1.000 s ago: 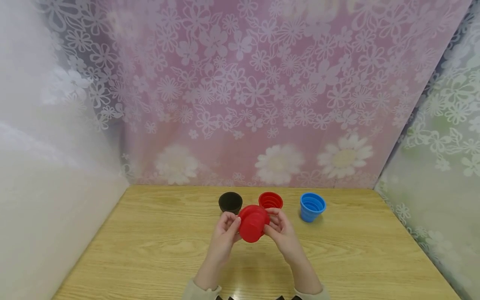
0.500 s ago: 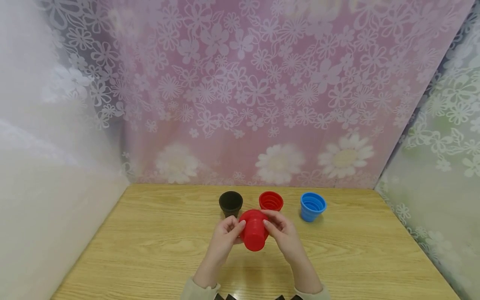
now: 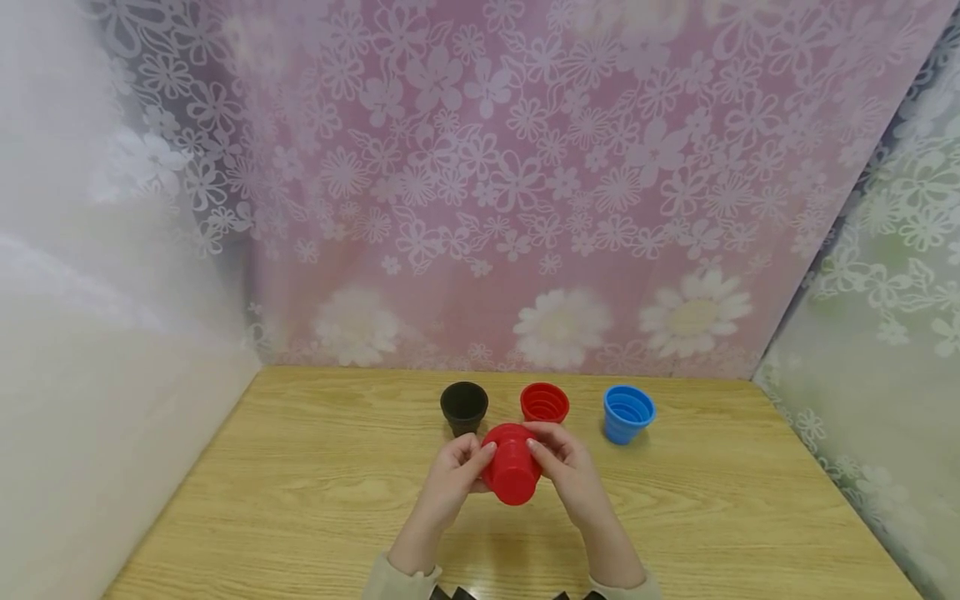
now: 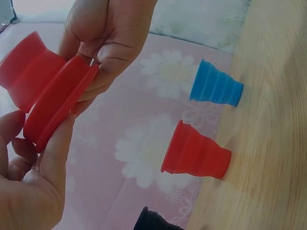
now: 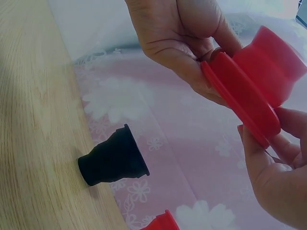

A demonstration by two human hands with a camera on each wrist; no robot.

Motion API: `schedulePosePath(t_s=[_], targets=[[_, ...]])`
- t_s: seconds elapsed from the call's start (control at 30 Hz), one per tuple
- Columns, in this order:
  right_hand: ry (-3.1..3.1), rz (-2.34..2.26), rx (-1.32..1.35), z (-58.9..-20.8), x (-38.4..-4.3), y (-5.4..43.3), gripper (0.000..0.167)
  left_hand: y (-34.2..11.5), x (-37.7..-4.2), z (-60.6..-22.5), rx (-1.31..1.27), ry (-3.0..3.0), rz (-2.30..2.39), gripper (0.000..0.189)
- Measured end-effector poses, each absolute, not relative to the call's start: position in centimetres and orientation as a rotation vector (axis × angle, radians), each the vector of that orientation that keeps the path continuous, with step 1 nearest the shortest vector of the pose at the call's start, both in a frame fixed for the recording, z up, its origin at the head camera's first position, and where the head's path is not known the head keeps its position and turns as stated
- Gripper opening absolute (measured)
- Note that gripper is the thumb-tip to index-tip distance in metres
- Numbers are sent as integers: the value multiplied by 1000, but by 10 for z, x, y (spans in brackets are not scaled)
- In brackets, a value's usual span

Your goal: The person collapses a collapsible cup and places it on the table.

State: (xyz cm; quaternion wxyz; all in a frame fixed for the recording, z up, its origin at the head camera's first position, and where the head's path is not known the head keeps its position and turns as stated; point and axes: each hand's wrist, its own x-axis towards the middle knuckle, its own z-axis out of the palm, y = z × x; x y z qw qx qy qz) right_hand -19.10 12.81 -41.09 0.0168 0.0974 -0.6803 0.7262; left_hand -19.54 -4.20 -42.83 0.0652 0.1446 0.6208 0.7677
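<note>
Between both hands, above the table, is a red collapsible cup point(image 3: 514, 475), its base facing the wearer and its wide rim facing away. My left hand point(image 3: 447, 473) pinches the rim on the left side, thumb on the near face. On the opposite side my right hand point(image 3: 567, 467) grips the same rim. The left wrist view shows the held cup point(image 4: 53, 91) partly folded, with a narrower base section standing out from the wide outer ring. Behind the hands stands a second red cup point(image 3: 544, 402), its lower part hidden by the right hand.
A black cup point(image 3: 464, 406) stands upright at the back, left of the second red cup. To the right stands a blue collapsible cup point(image 3: 628, 414). The wooden table point(image 3: 300, 483) meets a flowered pink curtain point(image 3: 480, 250) behind, with pale sheets at both sides.
The held red cup has tipped so its base points more toward the wearer, and its base section now stands out further. Both hands have moved slightly down, still holding it.
</note>
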Motion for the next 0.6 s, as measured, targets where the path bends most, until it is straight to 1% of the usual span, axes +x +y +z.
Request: schedulePosePath(t_s=[0.43,0.5,0.6], targets=[[-2179,2269,330,-407,-189,130,30,-43,-194,-424,472,1838,2336,19],[-2182,2270,327,-407,-189,130,30,-44,-194,-424,479,1829,2335,22],[-2181,2267,319,-407,-188,129,30,-44,-195,-426,499,1834,2322,34]])
